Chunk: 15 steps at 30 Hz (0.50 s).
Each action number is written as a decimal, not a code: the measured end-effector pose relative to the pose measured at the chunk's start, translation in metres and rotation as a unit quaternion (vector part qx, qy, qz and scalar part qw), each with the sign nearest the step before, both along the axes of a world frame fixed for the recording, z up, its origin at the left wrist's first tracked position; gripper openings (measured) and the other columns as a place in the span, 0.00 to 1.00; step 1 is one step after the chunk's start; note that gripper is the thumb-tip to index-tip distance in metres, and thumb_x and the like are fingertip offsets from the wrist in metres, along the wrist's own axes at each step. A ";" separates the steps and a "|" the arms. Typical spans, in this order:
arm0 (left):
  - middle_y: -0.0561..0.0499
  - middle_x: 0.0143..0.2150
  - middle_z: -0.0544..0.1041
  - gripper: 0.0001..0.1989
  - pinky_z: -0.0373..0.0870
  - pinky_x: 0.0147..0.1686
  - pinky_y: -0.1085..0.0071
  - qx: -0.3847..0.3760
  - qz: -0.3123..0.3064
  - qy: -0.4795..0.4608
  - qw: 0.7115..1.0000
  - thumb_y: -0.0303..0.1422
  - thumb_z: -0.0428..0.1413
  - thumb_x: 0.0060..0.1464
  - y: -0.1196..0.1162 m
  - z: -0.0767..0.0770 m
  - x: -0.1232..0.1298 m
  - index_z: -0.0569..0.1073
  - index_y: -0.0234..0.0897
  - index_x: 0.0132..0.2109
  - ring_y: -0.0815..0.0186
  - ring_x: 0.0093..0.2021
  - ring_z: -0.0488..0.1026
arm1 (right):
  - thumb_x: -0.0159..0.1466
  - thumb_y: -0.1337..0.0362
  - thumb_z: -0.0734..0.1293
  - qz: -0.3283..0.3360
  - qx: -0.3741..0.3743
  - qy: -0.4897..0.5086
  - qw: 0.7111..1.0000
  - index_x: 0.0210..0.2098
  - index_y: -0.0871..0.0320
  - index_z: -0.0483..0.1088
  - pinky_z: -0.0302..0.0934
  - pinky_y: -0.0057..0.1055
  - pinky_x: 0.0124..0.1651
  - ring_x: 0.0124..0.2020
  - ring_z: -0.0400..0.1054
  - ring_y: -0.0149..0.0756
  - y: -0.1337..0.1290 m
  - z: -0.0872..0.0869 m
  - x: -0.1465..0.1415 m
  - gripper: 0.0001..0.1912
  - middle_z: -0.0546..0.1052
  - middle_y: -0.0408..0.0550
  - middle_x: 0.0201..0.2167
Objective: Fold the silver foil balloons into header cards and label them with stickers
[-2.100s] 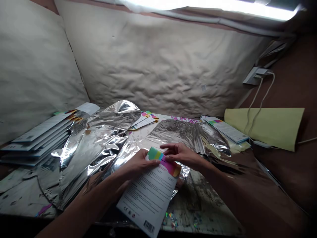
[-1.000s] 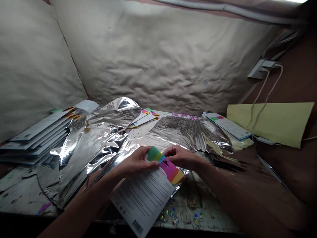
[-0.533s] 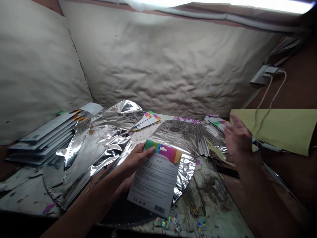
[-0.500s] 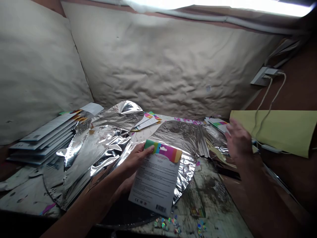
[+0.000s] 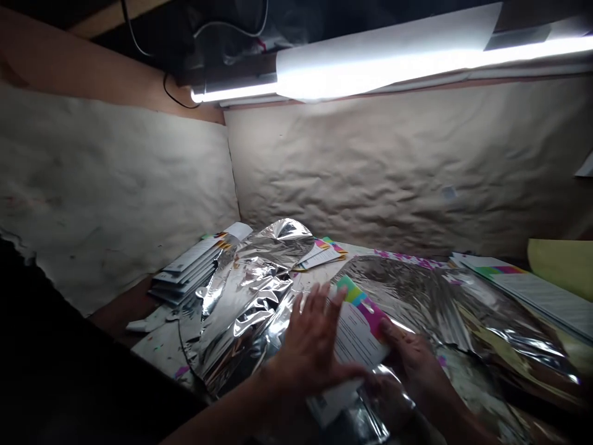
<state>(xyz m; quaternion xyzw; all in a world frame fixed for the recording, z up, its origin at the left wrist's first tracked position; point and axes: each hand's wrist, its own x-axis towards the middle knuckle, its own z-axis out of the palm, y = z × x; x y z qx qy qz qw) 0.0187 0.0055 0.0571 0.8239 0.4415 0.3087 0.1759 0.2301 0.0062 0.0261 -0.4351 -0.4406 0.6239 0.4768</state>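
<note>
A flat printed package (image 5: 359, 337) with a rainbow-coloured top, a hang hole and small text on white tilts over the table. My right hand (image 5: 412, 355) pinches its upper right edge between thumb and fingers. My left hand (image 5: 315, 343) lies in front of the package's left part, fingers spread and thumb stretched out; whether it touches the package I cannot tell. Crumpled silver foil (image 5: 259, 296) lies behind and left of my left hand. More silver foil (image 5: 393, 281) is spread beyond the package.
At the left stands a pile of similar packages (image 5: 188, 266). A few packages (image 5: 319, 254) lie at the back, others (image 5: 532, 287) at the right. Yellow sheet material (image 5: 563, 266) is at the far right. A lit tube lamp (image 5: 343, 74) hangs over the paper-covered wall (image 5: 370, 173).
My right hand came in from the right and took hold of the package. My left hand let go of its upper corner and spread its fingers. The view swung up and left.
</note>
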 end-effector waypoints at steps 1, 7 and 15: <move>0.38 0.74 0.42 0.62 0.35 0.65 0.33 -0.016 -0.010 0.037 0.999 0.59 0.64 0.37 -0.007 -0.003 0.003 0.43 0.49 0.72 0.34 0.72 0.36 | 0.58 0.41 0.69 0.009 -0.004 0.011 1.000 0.36 0.54 0.78 0.70 0.45 0.36 0.31 0.74 0.48 -0.001 -0.003 -0.001 0.22 0.79 0.51 0.30; 0.40 0.75 0.39 0.67 0.47 0.65 0.39 -0.031 -0.012 0.090 0.995 0.58 0.67 0.34 0.001 0.009 -0.033 0.37 0.51 0.73 0.35 0.71 0.39 | 0.49 0.36 0.73 0.034 0.013 0.033 0.999 0.45 0.53 0.77 0.70 0.44 0.37 0.37 0.76 0.51 -0.013 -0.010 -0.003 0.34 0.80 0.59 0.42; 0.35 0.70 0.56 0.54 0.45 0.67 0.54 0.015 0.265 0.244 0.933 0.49 0.67 0.42 0.120 0.115 -0.251 0.55 0.27 0.68 0.43 0.70 0.45 | 0.52 0.42 0.74 0.061 0.028 -0.018 0.998 0.60 0.46 0.67 0.71 0.44 0.37 0.34 0.76 0.44 -0.022 -0.018 -0.009 0.38 0.72 0.60 0.57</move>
